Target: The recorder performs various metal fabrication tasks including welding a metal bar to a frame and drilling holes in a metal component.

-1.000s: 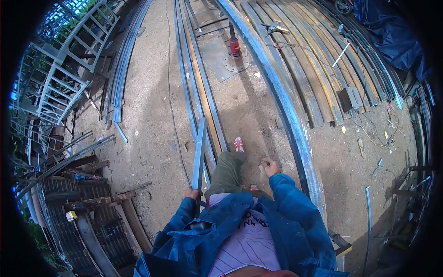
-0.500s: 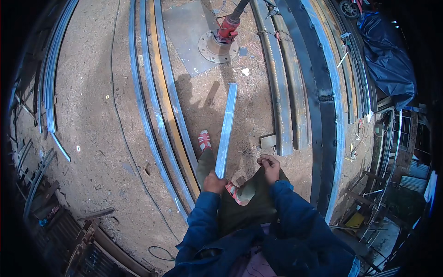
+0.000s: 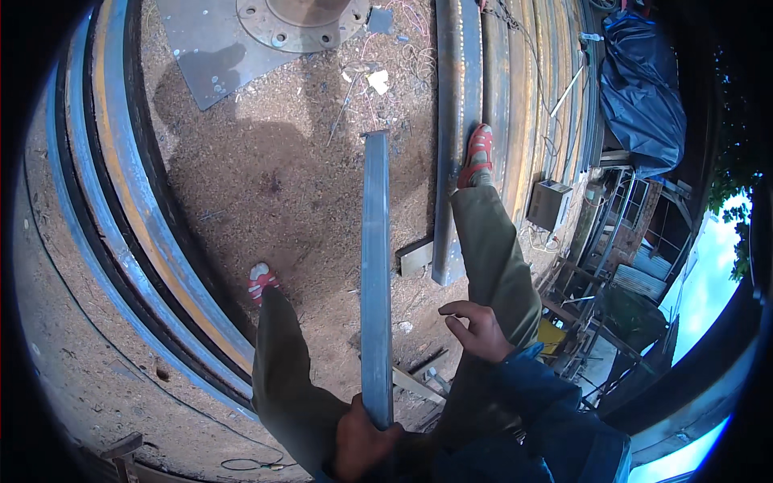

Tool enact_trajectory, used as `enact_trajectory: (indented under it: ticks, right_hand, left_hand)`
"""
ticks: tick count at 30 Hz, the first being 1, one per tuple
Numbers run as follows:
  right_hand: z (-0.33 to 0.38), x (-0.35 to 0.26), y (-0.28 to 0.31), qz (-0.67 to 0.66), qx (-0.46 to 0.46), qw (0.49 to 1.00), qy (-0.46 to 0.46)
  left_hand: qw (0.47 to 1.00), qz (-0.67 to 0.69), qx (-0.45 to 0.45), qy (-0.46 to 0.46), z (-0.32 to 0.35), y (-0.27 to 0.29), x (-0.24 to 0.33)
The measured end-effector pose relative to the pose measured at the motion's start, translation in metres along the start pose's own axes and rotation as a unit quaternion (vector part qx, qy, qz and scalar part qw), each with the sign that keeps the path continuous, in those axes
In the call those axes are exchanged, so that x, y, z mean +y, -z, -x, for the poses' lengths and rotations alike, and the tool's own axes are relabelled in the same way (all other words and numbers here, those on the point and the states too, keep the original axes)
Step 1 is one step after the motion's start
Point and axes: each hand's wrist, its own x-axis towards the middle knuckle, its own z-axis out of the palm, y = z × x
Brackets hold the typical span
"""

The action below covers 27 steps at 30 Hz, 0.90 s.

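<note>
A long blue-grey metal bar (image 3: 376, 266), straight with a small lip at its far end, stretches away from me over the gravel ground. My left hand (image 3: 361, 439) is wrapped round its near end, by my left thigh. In front of my right thigh, my right hand (image 3: 481, 332) is held in the air, thumb and forefinger apart and nothing between them. It is clear of the bar, to its right. Its other fingers are curled and partly hidden.
Long steel beams (image 3: 133, 193) lie on the left, and rusty beams (image 3: 451, 161) on the right, with my right shoe (image 3: 479, 149) over them. Ahead stands a round bolted base (image 3: 302, 50). A small metal block (image 3: 415, 258), a grey box (image 3: 550, 205) and a dark tarp (image 3: 642, 97) are rightward.
I have stepped forward, my right foot moving onto the right-hand beams. The bar has come along in my left hand. My right hand has swung outward and its thumb and forefinger have parted.
</note>
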Motion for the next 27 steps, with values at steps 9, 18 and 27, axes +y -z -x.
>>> enact_trajectory:
  ticks: [9, 18, 27]
  right_hand:
    - [-0.06, 0.057, 0.083, -0.14, -0.053, 0.986, -0.079]
    - [-0.12, 0.144, 0.249, -0.438, -0.038, 0.89, -0.122]
    - [-0.171, 0.169, 0.429, -0.67, -0.096, 0.723, -0.138]
  left_hand:
    - [0.984, 0.099, 0.141, 0.041, -0.075, -0.029, 0.1]
    - [0.972, 0.172, 0.054, -0.148, -0.223, -0.075, 0.24]
    - [0.961, 0.029, 0.264, -0.083, -0.175, -0.19, 0.565]
